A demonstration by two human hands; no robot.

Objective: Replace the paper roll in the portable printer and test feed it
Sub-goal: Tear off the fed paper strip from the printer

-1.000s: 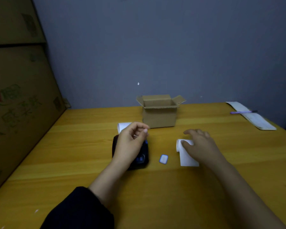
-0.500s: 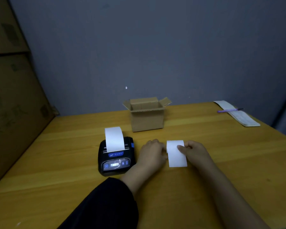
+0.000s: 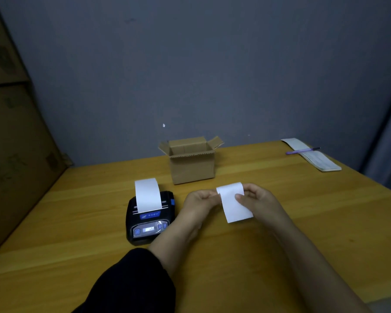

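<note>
- Holding a white paper strip between them, the left hand and the right hand sit just right of centre frame, above the yellow wooden surface.
- Left hand: fingers curled, pinching the strip's upper left edge. A dark sleeve covers the forearm at lower centre.
- Right hand: thumb and fingers closed on the strip's upper right edge, with the thumb lying on the paper's face.
- White paper strip: curled over at its top end, with the loose end pointing toward the lower right. Whether its lower edge touches the surface cannot be told.
- Black portable printer with blue buttons: resting on the surface, left of centre, just beside the left wrist. Its lid is closed.
- A white paper tongue stands up from the printer's slot, bending back at the top.
- Small brown cardboard box: flaps open, behind the hands and near the grey-blue wall.
- Long white notepad: upper right of the frame, with a purple pen lying across it, well apart from the hands.
- Large brown cartons: stacked along the left edge of the frame.
</note>
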